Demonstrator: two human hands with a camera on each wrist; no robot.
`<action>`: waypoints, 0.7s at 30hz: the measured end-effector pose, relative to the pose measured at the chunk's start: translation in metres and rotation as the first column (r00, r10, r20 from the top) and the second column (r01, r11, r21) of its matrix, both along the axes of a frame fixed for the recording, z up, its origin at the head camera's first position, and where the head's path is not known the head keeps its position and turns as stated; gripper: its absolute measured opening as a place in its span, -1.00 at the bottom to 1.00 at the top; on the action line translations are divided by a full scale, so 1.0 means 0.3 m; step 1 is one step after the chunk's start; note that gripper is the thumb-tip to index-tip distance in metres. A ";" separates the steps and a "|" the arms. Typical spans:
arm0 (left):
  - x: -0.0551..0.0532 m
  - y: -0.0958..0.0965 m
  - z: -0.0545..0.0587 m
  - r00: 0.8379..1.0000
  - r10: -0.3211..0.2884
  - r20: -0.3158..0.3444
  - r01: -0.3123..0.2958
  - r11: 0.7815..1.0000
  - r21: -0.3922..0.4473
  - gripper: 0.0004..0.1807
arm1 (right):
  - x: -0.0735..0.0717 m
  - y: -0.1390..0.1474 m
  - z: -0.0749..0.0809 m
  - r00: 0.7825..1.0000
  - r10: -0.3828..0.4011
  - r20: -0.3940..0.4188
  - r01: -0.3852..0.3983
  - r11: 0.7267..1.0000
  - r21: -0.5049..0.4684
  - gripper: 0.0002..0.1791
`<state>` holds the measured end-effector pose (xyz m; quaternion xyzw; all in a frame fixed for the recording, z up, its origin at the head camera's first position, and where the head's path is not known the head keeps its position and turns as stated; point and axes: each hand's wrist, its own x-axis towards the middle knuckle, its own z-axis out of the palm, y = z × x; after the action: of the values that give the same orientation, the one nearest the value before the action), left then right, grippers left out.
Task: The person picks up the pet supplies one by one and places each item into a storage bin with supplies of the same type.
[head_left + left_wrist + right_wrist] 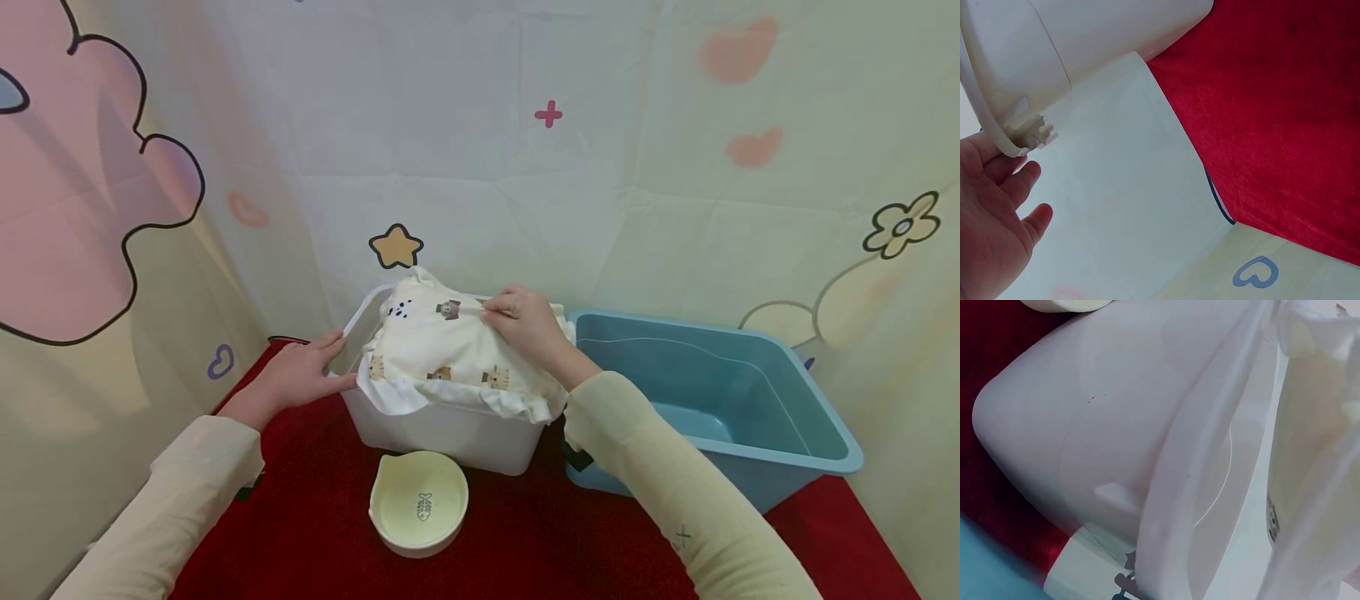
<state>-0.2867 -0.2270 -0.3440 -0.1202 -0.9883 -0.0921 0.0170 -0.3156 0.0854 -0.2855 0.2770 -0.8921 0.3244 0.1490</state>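
Observation:
A cream cloth with a ruffled white edge and printed animal faces (420, 342) lies bunched over the top of a white plastic bin (450, 433). My right hand (528, 325) pinches a fold of this cloth near its upper right. In the right wrist view the cloth (1310, 450) hangs above the bin's rim (1175, 481); that hand is almost wholly out of that view. At the bin's left end my left hand (300, 371) holds the rim. The left wrist view has its fingers (1019, 181) curled at the rim beside a small clip-like fitting (1038, 132).
A larger blue bin (697, 425) stands right of the white one, with my right forearm across its front left. In front of the white bin sits a pale yellow bowl (420, 508) with a fishbone print. Red cloth (570, 542) covers the table; a printed curtain (465, 150) hangs behind.

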 end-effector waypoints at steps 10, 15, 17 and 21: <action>-0.008 -0.007 -0.009 1.000 -0.005 -0.011 0.005 1.000 -0.007 -0.09 | -0.012 -0.007 -0.003 1.000 -0.015 0.004 0.015 1.000 -0.020 -0.79; -0.014 -0.009 -0.014 1.000 -0.003 -0.012 0.003 1.000 -0.008 -0.06 | -0.023 -0.009 -0.015 1.000 -0.017 0.012 0.018 0.999 -0.028 -0.79; -0.016 -0.008 -0.016 1.000 -0.003 -0.010 0.003 1.000 -0.009 -0.05 | -0.027 -0.010 -0.020 1.000 -0.019 0.015 0.019 0.999 -0.032 -0.79; -0.017 -0.008 -0.015 1.000 -0.002 -0.009 0.002 1.000 -0.013 -0.03 | -0.032 -0.013 -0.028 1.000 -0.018 0.010 0.018 0.999 -0.042 -0.79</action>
<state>-0.2918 -0.2293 -0.3486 -0.1217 -0.9887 -0.0852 0.0207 -0.3251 0.0815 -0.2939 0.2642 -0.8883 0.3429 0.1534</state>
